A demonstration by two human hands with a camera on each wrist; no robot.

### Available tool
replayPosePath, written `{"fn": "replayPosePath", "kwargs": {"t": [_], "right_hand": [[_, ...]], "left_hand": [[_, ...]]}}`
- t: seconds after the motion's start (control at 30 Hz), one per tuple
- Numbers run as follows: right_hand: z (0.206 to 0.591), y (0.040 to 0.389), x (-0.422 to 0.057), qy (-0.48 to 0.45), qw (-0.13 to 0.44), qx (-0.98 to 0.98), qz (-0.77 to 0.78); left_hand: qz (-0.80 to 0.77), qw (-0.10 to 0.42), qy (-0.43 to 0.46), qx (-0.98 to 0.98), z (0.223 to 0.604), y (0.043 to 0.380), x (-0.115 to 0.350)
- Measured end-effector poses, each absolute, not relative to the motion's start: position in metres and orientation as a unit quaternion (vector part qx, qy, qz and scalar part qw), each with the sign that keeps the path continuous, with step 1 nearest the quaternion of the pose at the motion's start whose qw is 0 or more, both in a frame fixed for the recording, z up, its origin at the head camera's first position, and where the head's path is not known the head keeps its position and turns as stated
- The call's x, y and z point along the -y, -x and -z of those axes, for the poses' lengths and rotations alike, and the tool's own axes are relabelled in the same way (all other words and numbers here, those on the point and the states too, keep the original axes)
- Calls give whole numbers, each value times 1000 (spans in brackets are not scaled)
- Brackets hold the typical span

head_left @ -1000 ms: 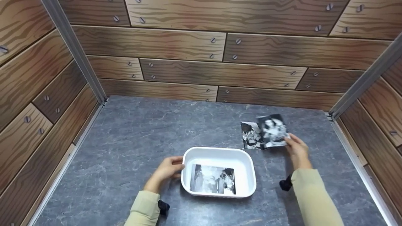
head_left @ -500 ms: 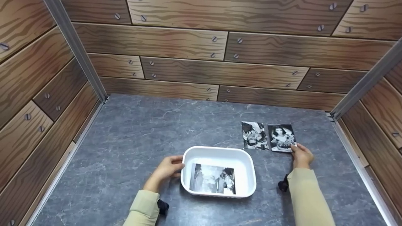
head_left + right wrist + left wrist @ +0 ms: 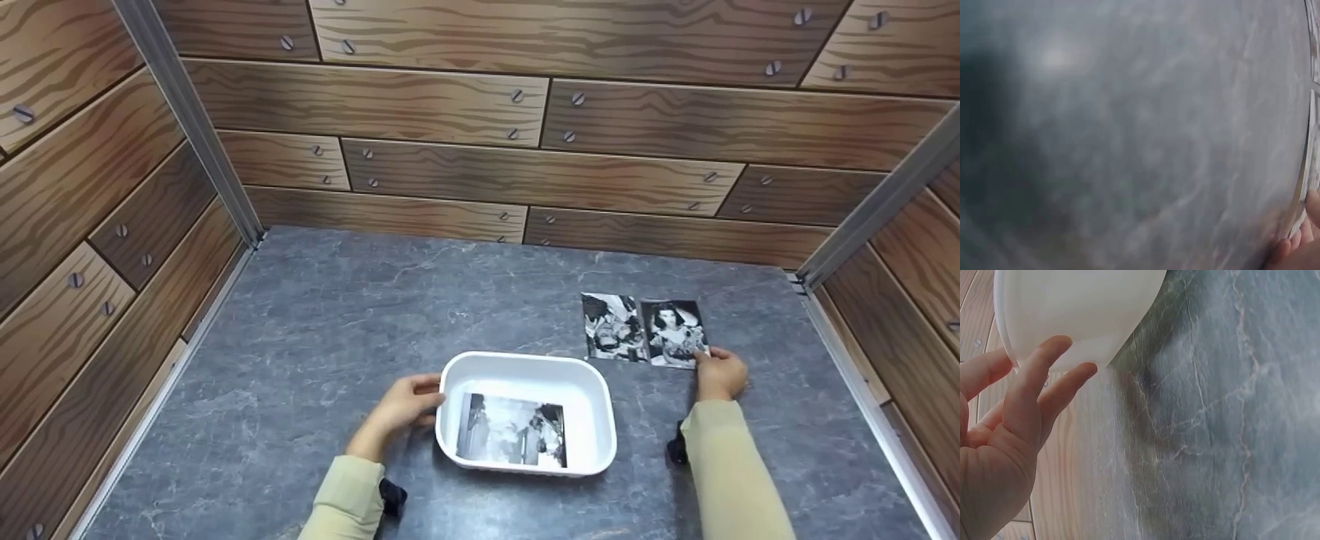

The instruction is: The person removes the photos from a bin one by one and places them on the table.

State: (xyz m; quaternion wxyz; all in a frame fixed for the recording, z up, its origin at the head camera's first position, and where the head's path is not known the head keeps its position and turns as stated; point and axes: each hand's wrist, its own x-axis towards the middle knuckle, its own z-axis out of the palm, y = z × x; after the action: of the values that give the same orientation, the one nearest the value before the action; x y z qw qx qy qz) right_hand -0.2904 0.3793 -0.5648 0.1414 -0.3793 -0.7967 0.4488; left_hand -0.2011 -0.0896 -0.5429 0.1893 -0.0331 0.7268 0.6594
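Note:
A white plastic tub stands on the grey marbled tabletop, with a black-and-white photo lying inside it. My left hand holds the tub's left side: the thumb is at the rim and the fingers lie against the outer wall. My right hand pinches the lower right corner of a black-and-white photo of a dark-haired person in a light dress, thumb on top. That photo lies on the tabletop just right of another black-and-white photo. In the right wrist view only some fingers show at the lower right edge.
Wood-patterned panels wall in the back and both sides. Metal posts stand at the back corners, the left post and the right post. Tabletop stretches to the left of the tub and behind it.
My right hand has brought the photo down and to the right, from overlapping the other photo to lying beside it; in the last half second it has barely moved. My left hand stays at the tub.

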Motion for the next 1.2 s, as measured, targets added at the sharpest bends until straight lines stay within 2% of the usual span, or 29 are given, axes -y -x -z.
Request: {"fn": "replayPosePath", "kwargs": {"t": [0.2,0.27,0.37,0.43,0.5,0.6,0.7,0.77,0.9,1.0,1.2], "right_hand": [[558,291,-379,372,121,774,-498],[549,294,-373,365,136,743,-544],[530,296,-352,320,162,704,-614],[515,292,-333,256,155,705,-643],[502,283,-311,169,107,726,-657],[492,261,-282,38,-26,765,-643],[497,240,-258,-72,-146,797,-581],[508,230,-244,-124,-192,802,-551],[530,221,-225,-183,-189,817,-513],[541,221,-215,-175,-171,836,-492],[554,224,-207,-195,-186,851,-450]], "left_hand": [[-669,190,29,-718,543,200,90],[-673,189,26,-714,543,200,90],[-677,188,24,-711,543,200,90],[-675,186,20,-713,542,201,90],[-672,185,18,-716,542,200,90],[-671,182,16,-718,542,200,91],[-673,183,15,-716,542,199,91],[-673,182,10,-717,542,199,91],[-671,180,9,-719,542,198,91],[-675,180,11,-716,542,199,91],[-677,186,8,-712,544,199,92]]}}
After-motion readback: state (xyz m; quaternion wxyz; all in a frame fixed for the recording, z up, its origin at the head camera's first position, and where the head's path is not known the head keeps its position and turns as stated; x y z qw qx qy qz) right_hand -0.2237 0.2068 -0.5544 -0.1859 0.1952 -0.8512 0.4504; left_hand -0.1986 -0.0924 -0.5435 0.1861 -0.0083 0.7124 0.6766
